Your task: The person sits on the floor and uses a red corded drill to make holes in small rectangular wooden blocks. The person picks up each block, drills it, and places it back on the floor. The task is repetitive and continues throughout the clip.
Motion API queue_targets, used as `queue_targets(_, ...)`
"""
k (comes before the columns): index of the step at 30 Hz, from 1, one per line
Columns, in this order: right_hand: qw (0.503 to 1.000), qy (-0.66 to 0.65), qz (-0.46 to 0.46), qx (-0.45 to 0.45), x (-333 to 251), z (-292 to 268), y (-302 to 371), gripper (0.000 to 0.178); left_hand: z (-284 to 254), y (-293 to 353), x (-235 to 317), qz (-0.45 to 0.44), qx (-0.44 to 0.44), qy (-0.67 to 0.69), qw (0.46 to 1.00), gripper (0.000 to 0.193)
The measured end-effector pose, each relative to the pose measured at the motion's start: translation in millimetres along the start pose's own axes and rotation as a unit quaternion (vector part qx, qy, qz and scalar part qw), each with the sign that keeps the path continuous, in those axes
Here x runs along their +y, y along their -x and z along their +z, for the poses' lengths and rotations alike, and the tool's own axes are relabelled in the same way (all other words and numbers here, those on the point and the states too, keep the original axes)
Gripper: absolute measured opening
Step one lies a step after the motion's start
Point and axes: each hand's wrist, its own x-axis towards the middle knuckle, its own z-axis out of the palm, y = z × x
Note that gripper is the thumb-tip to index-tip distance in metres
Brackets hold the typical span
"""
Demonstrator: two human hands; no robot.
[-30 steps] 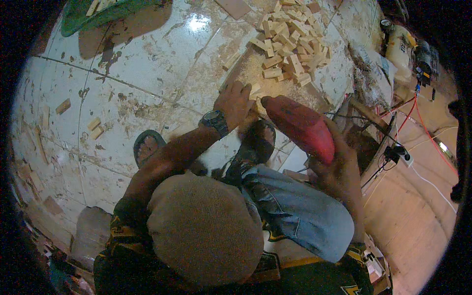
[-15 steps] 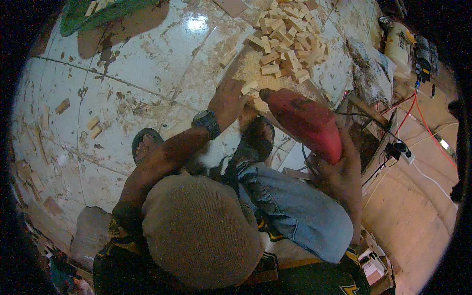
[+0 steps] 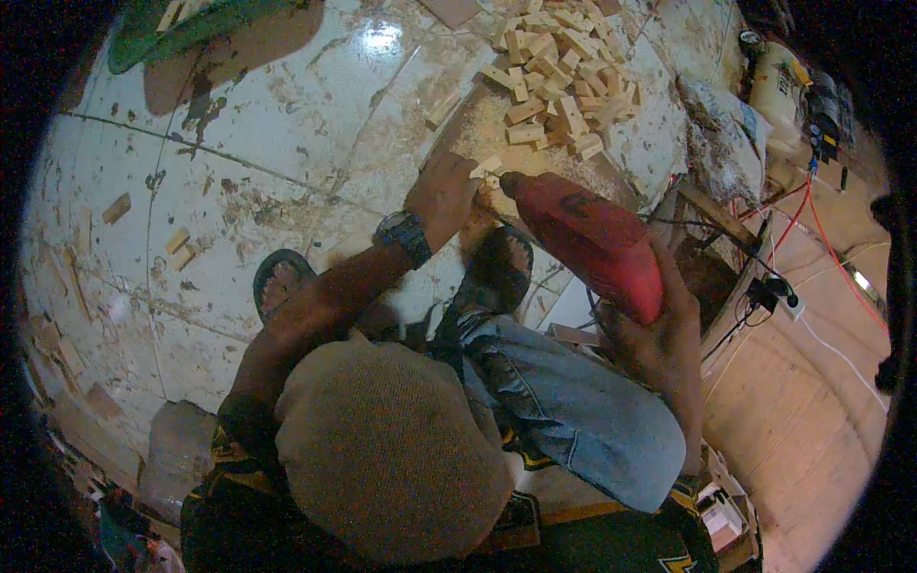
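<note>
My left hand (image 3: 445, 198), with a dark watch on its wrist, grips a small pale wooden block (image 3: 488, 165) over a dusty board. In my right hand (image 3: 671, 270) is a red power drill (image 3: 587, 224), its body lying slantwise and its dark chuck end pointing left at the block. Most of my right hand's fingers are hidden behind the drill. Whether the bit is inside the wood cannot be made out. Sawdust (image 3: 531, 153) lies around the block, just short of a heap of similar wooden blocks (image 3: 559, 72).
My sandaled feet (image 3: 284, 277) rest on the stained tile floor (image 3: 277, 143). Loose wood pieces (image 3: 179, 248) lie at the left, a green container (image 3: 191, 29) at the far left. At the right are a compressor tank (image 3: 772, 95), a plastic sack (image 3: 731, 143), cables, a red hose (image 3: 821, 224) and a plywood sheet (image 3: 793, 411).
The drill's chuck end has shifted very slightly left and down, close against the block. My left hand keeps its hold in nearly the same spot.
</note>
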Motion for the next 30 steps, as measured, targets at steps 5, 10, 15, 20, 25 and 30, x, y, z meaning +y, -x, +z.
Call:
queue_targets(5, 1.000, -0.027, 0.015, -0.008, -3.9, -2.0, -1.1, 0.083, 3.6, 2.3, -0.4, -0.008, 0.013, 0.013, 1.000, 0.024)
queue_targets(10, 1.000, 0.016, 0.023, -0.003, -12.4, -5.0, -0.8, 0.073, 3.2, 0.3, -4.6, 0.003, 0.012, 0.002, 1.000, 0.023)
queue_targets(15, 0.999, 0.028, 0.029, -0.021, -20.0, -5.6, -9.8, 0.072, -0.1, -2.2, -5.1, 0.015, -0.005, -0.023, 1.000, 0.021)
queue_targets(20, 0.993, 0.103, 0.024, -0.060, -27.8, -5.7, -20.6, 0.073, -2.8, -2.9, 3.0, -0.045, -0.020, -0.006, 0.999, 0.022)
queue_targets(25, 0.991, 0.111, 0.045, -0.064, -31.1, -5.4, -24.2, 0.079, -2.6, -5.2, 2.1, -0.062, -0.040, -0.006, 0.997, 0.023)
queue_targets(30, 0.989, 0.132, 0.013, -0.060, -22.9, -4.7, -24.9, 0.082, 2.8, -3.7, -2.3, -0.039, -0.004, -0.005, 0.999, 0.023)
